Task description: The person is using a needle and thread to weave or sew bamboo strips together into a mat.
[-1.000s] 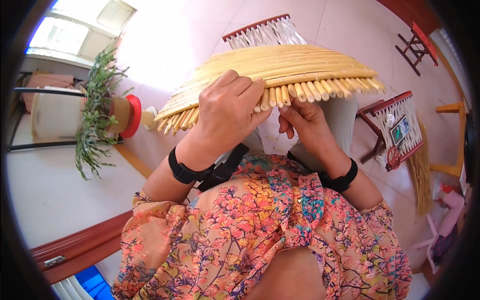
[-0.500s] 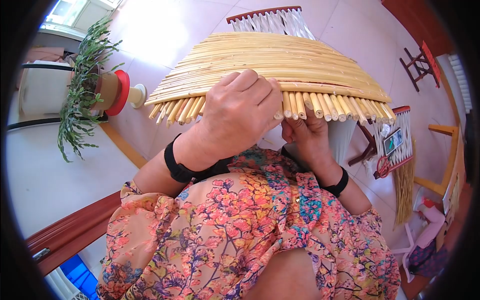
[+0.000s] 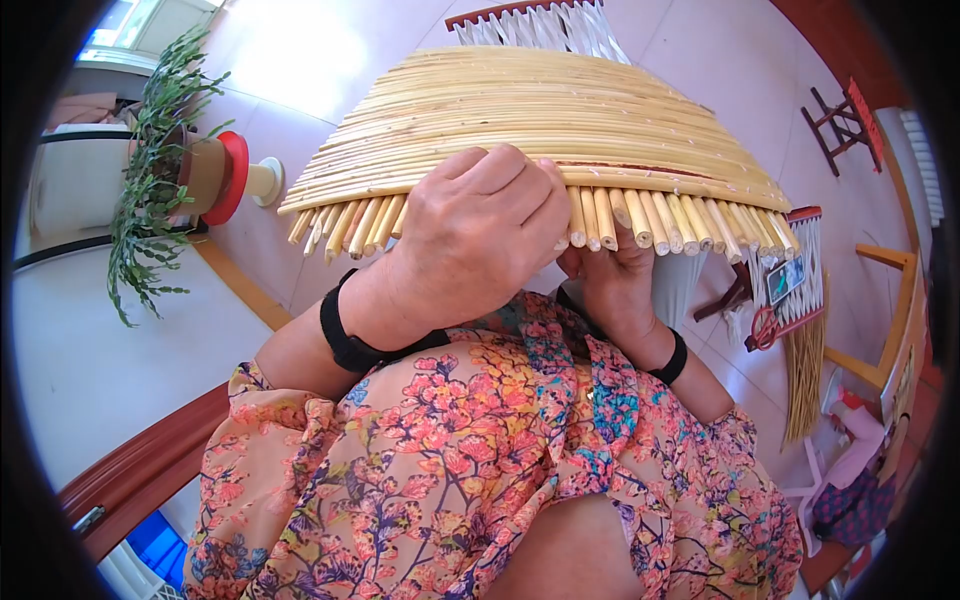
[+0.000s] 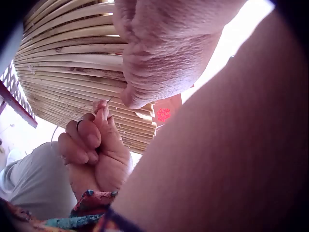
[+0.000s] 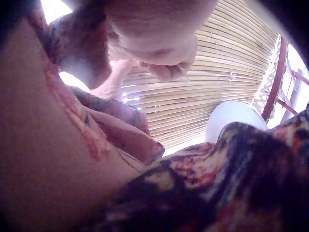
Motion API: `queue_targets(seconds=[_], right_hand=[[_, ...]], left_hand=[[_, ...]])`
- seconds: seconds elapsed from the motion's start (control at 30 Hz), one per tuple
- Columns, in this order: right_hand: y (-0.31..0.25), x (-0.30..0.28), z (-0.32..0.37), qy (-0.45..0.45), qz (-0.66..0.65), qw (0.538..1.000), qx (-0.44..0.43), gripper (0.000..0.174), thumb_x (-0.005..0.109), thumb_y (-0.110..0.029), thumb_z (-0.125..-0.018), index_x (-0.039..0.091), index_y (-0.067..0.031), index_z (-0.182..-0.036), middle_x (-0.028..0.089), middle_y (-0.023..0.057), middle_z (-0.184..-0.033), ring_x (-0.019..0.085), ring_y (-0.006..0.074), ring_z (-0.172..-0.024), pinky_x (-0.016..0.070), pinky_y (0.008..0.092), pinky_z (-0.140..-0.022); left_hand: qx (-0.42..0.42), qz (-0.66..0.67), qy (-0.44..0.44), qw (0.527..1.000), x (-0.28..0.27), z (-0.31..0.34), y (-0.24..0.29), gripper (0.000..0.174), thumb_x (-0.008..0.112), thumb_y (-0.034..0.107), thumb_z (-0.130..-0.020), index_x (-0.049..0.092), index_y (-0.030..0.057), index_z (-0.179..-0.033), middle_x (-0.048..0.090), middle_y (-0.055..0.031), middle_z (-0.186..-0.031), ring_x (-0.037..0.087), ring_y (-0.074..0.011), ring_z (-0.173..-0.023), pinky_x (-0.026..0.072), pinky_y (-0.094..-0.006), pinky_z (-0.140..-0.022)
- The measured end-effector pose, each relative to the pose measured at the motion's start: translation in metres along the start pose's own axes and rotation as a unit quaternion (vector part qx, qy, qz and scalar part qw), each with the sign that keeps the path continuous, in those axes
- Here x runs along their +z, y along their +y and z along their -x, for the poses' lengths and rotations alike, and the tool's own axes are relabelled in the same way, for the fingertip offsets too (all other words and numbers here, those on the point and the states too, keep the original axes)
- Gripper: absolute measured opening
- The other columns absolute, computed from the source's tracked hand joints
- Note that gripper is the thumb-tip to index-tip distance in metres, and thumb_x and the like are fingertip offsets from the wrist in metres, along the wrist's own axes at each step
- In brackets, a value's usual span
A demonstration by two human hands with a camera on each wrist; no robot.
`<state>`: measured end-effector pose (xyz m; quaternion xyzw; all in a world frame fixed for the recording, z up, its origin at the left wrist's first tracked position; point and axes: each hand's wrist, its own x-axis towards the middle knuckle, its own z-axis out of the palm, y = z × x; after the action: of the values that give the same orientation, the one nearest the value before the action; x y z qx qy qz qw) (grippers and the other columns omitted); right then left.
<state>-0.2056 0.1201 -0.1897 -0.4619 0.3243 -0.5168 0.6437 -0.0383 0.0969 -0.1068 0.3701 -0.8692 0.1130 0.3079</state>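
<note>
Reed mat [image 3: 560, 110] is held up in front of the chest, with the cut stalk ends facing the person. Left hand [image 3: 480, 235] lies on the mat's near edge, fingers curled over the stalk ends and grasping them. Right hand [image 3: 615, 275] is just below that edge, fingers clenched, its fingertips pinching a thin thread [image 4: 62, 124] against the mat's underside. Potted plant [image 3: 150, 180] stands left of the mat, well apart.

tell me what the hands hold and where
Left hand grips the reed mat at its near edge; right hand pinches a thin thread under it.
</note>
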Motion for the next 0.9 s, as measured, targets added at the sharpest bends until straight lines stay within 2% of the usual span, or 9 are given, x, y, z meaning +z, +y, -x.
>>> queue_targets(seconds=[0.13,0.2,0.27,0.43,0.47,0.63,0.7,0.77,0.9], right_hand=[[-0.004,-0.003,-0.003,0.011,0.024,0.999,0.027,0.012,0.044,-0.008,-0.099,0.054,-0.0068,-0.106,0.055,-0.0002,-0.079,0.045,0.0055,-0.059,0.0383,0.0203,-0.05],[-0.01,-0.003,-0.006,-0.006,0.045,0.998,0.031,0.012,0.044,-0.01,-0.099,0.053,-0.0066,-0.106,0.055,0.0003,-0.078,0.046,0.0062,-0.059,0.0391,0.0207,-0.05],[-0.016,-0.001,-0.007,0.009,0.006,0.995,0.103,0.012,0.047,-0.009,-0.097,0.058,-0.0075,-0.103,0.053,0.0025,-0.068,0.048,0.009,-0.058,0.0377,0.0226,-0.051],[-0.027,0.002,-0.007,0.015,0.046,0.992,0.121,0.013,0.046,-0.008,-0.097,0.058,-0.0074,-0.101,0.052,0.0033,-0.065,0.048,0.0107,-0.057,0.038,0.0243,-0.052],[-0.029,0.004,-0.008,0.03,0.069,0.989,0.128,0.014,0.045,-0.007,-0.097,0.059,-0.0073,-0.099,0.052,0.0031,-0.064,0.048,0.011,-0.057,0.038,0.0248,-0.052],[-0.01,0.003,-0.008,0.05,-0.032,0.997,0.059,0.015,0.046,-0.003,-0.095,0.06,-0.0071,-0.095,0.053,0.0026,-0.066,0.046,0.0097,-0.056,0.038,0.0255,-0.051],[-0.006,0.001,-0.009,0.048,-0.045,0.997,0.042,0.016,0.046,-0.002,-0.094,0.061,-0.0072,-0.093,0.053,0.0021,-0.068,0.046,0.0092,-0.057,0.0382,0.0257,-0.051],[-0.002,-0.004,-0.01,0.026,-0.073,0.997,0.028,0.011,0.046,-0.007,-0.098,0.057,-0.0047,-0.102,0.056,0.0025,-0.073,0.049,0.008,-0.058,0.043,0.0238,-0.051],[-0.005,-0.003,-0.011,0.047,-0.066,0.996,0.035,0.012,0.045,-0.005,-0.098,0.056,-0.0042,-0.101,0.055,0.0028,-0.073,0.048,0.0082,-0.059,0.0426,0.0241,-0.052]], left_hand=[[-0.004,0.006,-0.018,1.0,-0.001,0.0,0.0,0.024,0.058,0.015,-0.063,0.06,-0.0004,-0.081,0.053,-0.0038,-0.071,0.053,-0.0173,-0.07,0.0468,-0.0284,-0.062],[-0.008,0.008,-0.015,1.0,-0.001,0.001,-0.004,0.042,0.071,0.017,-0.06,0.063,-0.0035,-0.095,0.059,-0.0075,-0.08,0.056,-0.0209,-0.068,0.0476,-0.031,-0.057],[-0.026,0.017,-0.016,0.999,-0.003,0.0,-0.002,0.041,0.071,0.017,-0.06,0.063,-0.0031,-0.095,0.059,-0.0068,-0.08,0.056,-0.0208,-0.068,0.0474,-0.0308,-0.057],[-0.05,0.028,-0.008,0.998,-0.001,0.0,0.0,0.043,0.072,0.017,-0.059,0.063,-0.0026,-0.096,0.058,-0.0061,-0.079,0.055,-0.0209,-0.069,0.0472,-0.0303,-0.057],[-0.044,0.02,-0.007,0.999,0.0,-0.001,0.001,0.034,0.068,0.016,-0.059,0.062,-0.0002,-0.088,0.055,-0.0045,-0.076,0.054,-0.0196,-0.07,0.0467,-0.03,-0.06],[-0.028,0.015,0.007,0.999,0.005,0.0,0.001,0.021,0.063,0.016,-0.061,0.059,0.0032,-0.078,0.051,-0.0025,-0.072,0.052,-0.0179,-0.071,0.0457,-0.0299,-0.062],[-0.01,0.012,-0.007,1.0,0.005,0.0,0.0,0.041,0.072,0.016,-0.056,0.062,-0.0022,-0.092,0.055,-0.0052,-0.075,0.055,-0.019,-0.068,0.047,-0.0298,-0.058],[-0.009,0.008,-0.008,1.0,0.005,-0.001,0.0,0.041,0.072,0.016,-0.056,0.062,-0.0024,-0.092,0.054,-0.0051,-0.075,0.055,-0.0188,-0.068,0.047,-0.0297,-0.058],[-0.006,0.011,-0.012,1.0,0.005,-0.002,0.001,0.041,0.072,0.015,-0.056,0.062,-0.0031,-0.092,0.053,-0.005,-0.074,0.055,-0.0185,-0.068,0.0468,-0.0292,-0.058]])
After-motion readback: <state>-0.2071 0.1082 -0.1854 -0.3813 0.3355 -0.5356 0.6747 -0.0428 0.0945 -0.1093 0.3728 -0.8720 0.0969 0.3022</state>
